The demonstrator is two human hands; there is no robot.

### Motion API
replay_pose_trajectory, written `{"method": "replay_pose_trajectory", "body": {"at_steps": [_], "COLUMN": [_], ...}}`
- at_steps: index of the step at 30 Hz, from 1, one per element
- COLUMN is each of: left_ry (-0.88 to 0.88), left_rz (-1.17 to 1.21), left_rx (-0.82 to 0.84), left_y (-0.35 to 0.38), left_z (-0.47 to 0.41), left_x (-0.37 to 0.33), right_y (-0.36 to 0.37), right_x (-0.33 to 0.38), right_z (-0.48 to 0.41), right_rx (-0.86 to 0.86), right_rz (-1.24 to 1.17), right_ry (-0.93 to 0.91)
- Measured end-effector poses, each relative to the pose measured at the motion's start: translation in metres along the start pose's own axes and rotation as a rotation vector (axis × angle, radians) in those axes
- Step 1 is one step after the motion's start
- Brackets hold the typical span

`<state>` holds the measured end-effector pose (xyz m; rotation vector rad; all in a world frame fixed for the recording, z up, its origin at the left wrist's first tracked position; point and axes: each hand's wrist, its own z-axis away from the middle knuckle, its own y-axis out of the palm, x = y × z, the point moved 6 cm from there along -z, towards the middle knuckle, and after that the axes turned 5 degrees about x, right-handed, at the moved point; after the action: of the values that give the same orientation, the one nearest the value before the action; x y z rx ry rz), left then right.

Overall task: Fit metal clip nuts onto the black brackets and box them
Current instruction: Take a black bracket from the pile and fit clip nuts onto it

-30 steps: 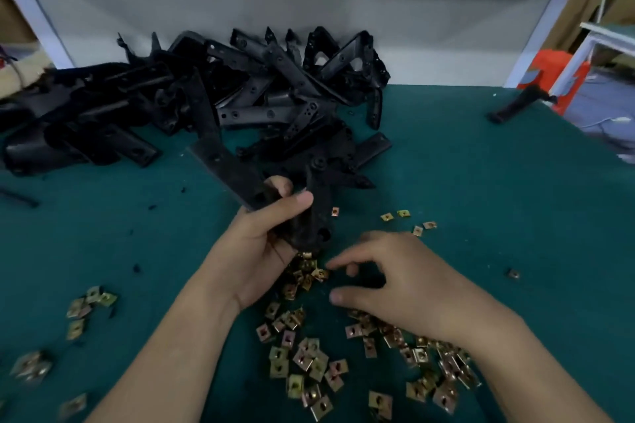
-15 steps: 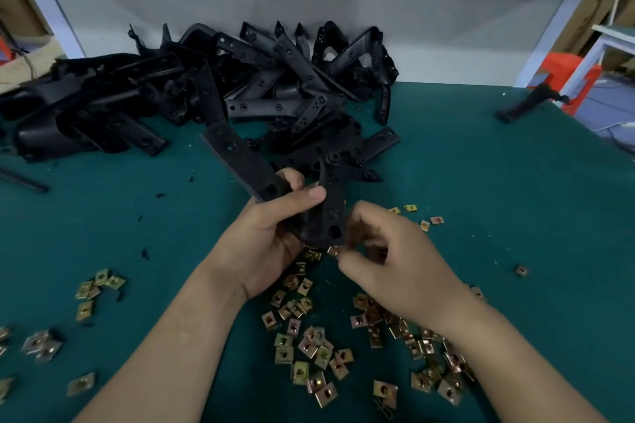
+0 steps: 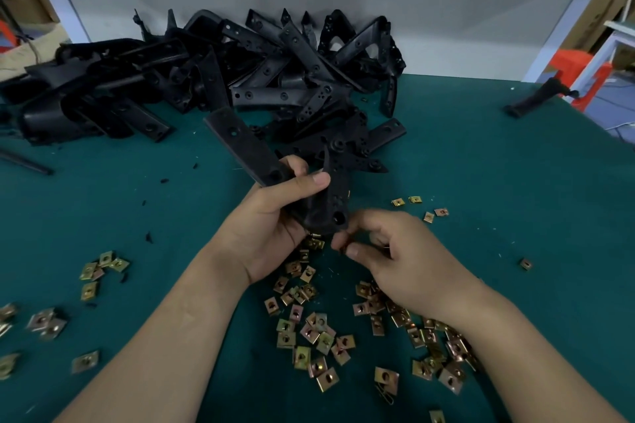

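My left hand grips a black L-shaped bracket above the green table, its long arm pointing up and left. The bracket's short end with a round hole faces my right hand. My right thumb and forefinger pinch a small metal clip nut just below that end; the nut is mostly hidden by the fingers. Several brass-coloured clip nuts lie loose under both hands. A big pile of black brackets sits at the back.
More clip nuts lie at the left and behind my right hand. One lone black bracket lies at the far right near the table edge. A grey panel closes the back. No box is in view.
My right hand rose from the loose nuts on the table with a nut pinched and came up to the bracket's short end. My left hand kept holding the bracket, lifted slightly.
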<state>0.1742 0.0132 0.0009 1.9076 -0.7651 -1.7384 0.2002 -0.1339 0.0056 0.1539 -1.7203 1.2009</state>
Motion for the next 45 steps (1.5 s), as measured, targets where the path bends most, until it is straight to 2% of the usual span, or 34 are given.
{"method": "replay_pose_trajectory", "body": {"at_steps": [6,23,28,30,35,42,45], "left_ry": [-0.004,-0.008,-0.017,-0.016,-0.028,-0.084,-0.106], "left_rz": [0.000,-0.042,-0.069,-0.067,-0.085,-0.088,-0.104], "left_rx": [-0.032,-0.025,-0.019,-0.026,-0.021,0.057,0.059], "left_y": [-0.002,-0.002,-0.001,-0.001,0.000,0.006,0.007], "left_z": [0.000,-0.001,-0.001,-0.001,0.001,0.003,0.004], "left_x": [0.001,0.001,0.001,0.001,0.001,0.003,0.006], "right_y": [0.005,-0.003,0.001,-0.002,-0.013,-0.020,-0.023], "right_x": [-0.001,0.000,0.005,0.008,0.012,0.004,0.007], "right_z": [0.000,0.000,0.001,0.000,0.001,-0.001,0.000], "right_rx": [0.063,-0.006,0.047,0.003,-0.067,-0.237,-0.242], "right_rz": [0.038,0.027,0.002,-0.028,-0.225,-0.896,-0.993], "right_ry": [0.031,0.037,0.026,0.000,-0.045,0.069,0.063]}}
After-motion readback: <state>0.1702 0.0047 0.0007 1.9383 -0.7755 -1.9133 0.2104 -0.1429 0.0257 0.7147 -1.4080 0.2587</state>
